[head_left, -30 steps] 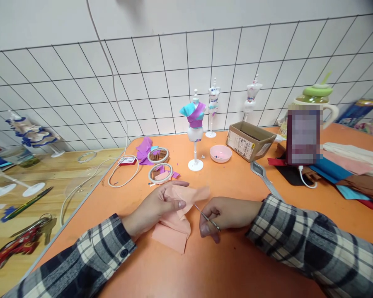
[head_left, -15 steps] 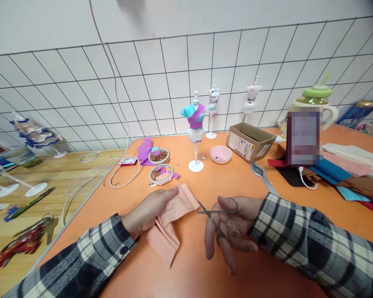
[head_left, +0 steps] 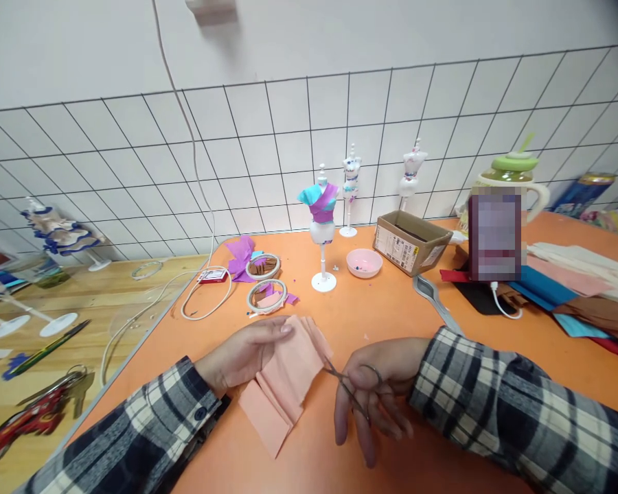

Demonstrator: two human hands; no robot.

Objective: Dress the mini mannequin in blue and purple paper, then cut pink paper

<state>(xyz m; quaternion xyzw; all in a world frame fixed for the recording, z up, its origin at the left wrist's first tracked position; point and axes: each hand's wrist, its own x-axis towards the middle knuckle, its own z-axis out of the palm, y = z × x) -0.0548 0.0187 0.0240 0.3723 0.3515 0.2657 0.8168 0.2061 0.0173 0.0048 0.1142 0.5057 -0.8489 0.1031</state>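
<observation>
My left hand (head_left: 242,353) pinches a folded sheet of peach crepe paper (head_left: 293,363) between thumb and fingers, and the paper hangs down in pleats over the orange table. Small metal scissors (head_left: 347,384) are in my right hand (head_left: 373,391), with thumb and fingers at the handle loops. The blades touch the right edge of the paper. Behind the hands stands a small white mannequin (head_left: 323,230) wearing a turquoise and purple paper top.
Two tape rolls (head_left: 266,296) and purple paper (head_left: 241,257) lie behind my left hand. A pink bowl (head_left: 364,263), a cardboard box (head_left: 409,243), a phone (head_left: 494,237) and colored paper strips (head_left: 551,288) are to the right. Red-handled pliers (head_left: 31,418) lie at left.
The scissors have come to the paper's edge, their blades closer together. The peach paper is turned and spread wider in my left hand. The camera view has tilted up slightly.
</observation>
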